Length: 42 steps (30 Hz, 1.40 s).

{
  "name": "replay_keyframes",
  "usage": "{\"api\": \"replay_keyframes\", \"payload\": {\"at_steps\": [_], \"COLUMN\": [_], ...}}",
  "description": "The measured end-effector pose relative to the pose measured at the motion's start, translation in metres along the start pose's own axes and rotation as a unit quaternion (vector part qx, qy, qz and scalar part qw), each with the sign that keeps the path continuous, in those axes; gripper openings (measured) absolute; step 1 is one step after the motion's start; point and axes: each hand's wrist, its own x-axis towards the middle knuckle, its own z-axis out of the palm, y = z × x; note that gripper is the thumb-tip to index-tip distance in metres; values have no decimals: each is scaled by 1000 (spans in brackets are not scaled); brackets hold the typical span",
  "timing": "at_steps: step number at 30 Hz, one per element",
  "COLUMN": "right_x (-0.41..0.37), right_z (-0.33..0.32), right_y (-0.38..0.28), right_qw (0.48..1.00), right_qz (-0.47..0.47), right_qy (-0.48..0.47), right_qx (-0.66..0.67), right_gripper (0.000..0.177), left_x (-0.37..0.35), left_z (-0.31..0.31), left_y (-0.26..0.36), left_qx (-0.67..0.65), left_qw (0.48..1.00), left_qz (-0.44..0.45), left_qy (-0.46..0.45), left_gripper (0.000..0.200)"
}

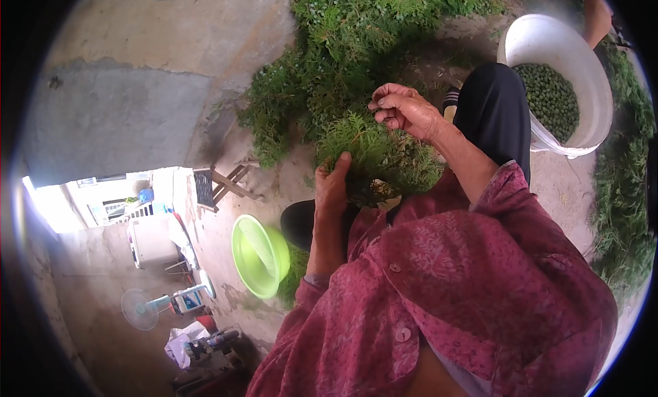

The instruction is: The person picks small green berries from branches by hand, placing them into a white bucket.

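Observation:
My left hand [333, 182] is closed around a leafy green sprig [360, 145] with flat, scale-like leaves, the thumb pressed on top. Just above and to the right, my right hand [404, 110] is raised with its fingers curled and their tips close together; whatever they pinch, if anything, is too small to make out. A big heap of similar green branches [336, 47], dotted with small pale green cones, lies in front of both hands. To the right of my knee stands a white bucket [595, 99] partly filled with small round green cones [548, 99].
A lime-green plastic basin with a strainer [248, 260] sits on the ground at left. Beyond it are a wooden folding stool [232, 183] and a standing fan [142, 309]. More cut greenery [620, 212] lies along the right edge. Another person's bare limb [596, 16] shows behind the bucket.

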Motion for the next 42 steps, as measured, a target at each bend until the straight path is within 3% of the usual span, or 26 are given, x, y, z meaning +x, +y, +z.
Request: {"api": "replay_keyframes", "payload": {"at_steps": [3, 10, 15, 25, 27, 28, 30, 31, 33, 40, 41, 42], "right_x": [2, -4, -8, -5, -2, -2, -5, -7, -10, 13, 13, 9], "right_z": [-4, -2, 7, 5, 1, 1, 1, 2, 5, -15, -18, -15], "right_y": [3, 4, 9, 20, 26, 27, 27, 26, 24, 24, 15, 4], "right_qw": [1000, 991, 956, 950, 912, 912, 839, 839, 740, 669, 883, 983], "right_qz": [14, 30, 19, -29, -130, -130, -189, -189, -275, -333, -157, 40], "right_qy": [-11, -90, -73, -63, -75, -75, -46, -46, -55, 118, 40, -44], "right_qx": [-12, -98, -283, -304, -382, -382, -508, -508, -612, -654, -441, -171], "right_gripper": [9, 12, 21, 20, 18, 18, 16, 16, 14, 13, 13, 14], "left_x": [-7, -7, -9, 1, 2, 1, -3, -2, 3, -5, -7, -9], "left_z": [9, 0, 2, -5, -5, -1, 8, 8, 6, 2, 0, -2], "left_y": [10, 9, 9, -5, -3, 0, 7, 5, -1, 0, 1, 2], "left_qx": [0, 33, 7, 35, 41, 41, 69, 69, 50, 187, 167, 148], "left_qw": [999, 998, 999, 999, 999, 999, 997, 997, 996, 979, 984, 988], "left_qz": [49, 55, 39, 31, 9, 9, 30, 30, 28, 63, 45, 26], "left_qy": [17, 28, 12, -10, -35, -35, -18, -18, 67, 51, 40, 28], "left_gripper": [22, 27, 28, 25, 24, 24, 21, 21, 18, 9, 9, 9]}}
